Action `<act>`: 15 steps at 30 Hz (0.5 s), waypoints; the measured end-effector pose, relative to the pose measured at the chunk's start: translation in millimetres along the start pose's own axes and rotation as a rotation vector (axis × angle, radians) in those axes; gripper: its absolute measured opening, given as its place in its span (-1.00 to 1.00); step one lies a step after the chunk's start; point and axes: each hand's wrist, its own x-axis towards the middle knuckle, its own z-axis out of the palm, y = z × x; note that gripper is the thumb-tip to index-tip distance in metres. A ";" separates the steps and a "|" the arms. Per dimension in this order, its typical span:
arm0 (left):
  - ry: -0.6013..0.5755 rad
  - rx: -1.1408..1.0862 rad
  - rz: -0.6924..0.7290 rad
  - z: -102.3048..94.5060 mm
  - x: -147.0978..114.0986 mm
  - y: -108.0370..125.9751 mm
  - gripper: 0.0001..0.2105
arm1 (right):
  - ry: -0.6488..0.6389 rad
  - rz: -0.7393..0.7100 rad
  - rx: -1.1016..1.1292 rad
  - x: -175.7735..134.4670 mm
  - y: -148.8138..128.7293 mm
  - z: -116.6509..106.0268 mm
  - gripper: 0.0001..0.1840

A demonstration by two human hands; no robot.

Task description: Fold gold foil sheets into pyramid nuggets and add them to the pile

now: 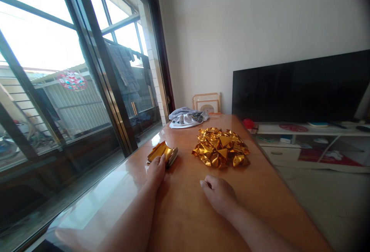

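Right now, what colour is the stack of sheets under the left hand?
Shiny gold foil stack of sheets, touched by the left hand; the head view shows it.

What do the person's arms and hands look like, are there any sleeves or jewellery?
Both forearms are bare as far as the view shows: no sleeves visible. The left hand and right hand wear no gloves, and no watch, bracelet or ring can be seen.

Both forearms stretch forward; the left hand [156,168] lies flat, fingers extended, the right hand [219,195] loosely curled, palm down.
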 end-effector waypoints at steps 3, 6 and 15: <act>0.006 -0.007 0.004 1.0 0.9 -4.6 -0.68 | -0.001 -0.005 0.006 0.0 -0.5 -0.3 -0.62; -0.007 -0.006 0.010 4.0 0.7 -9.0 -0.76 | 0.005 -0.017 0.012 -0.8 -1.1 -0.9 -0.63; -0.039 0.014 0.026 4.5 3.7 -12.2 -0.76 | -0.002 -0.015 0.001 -2.4 -3.0 -3.7 -0.64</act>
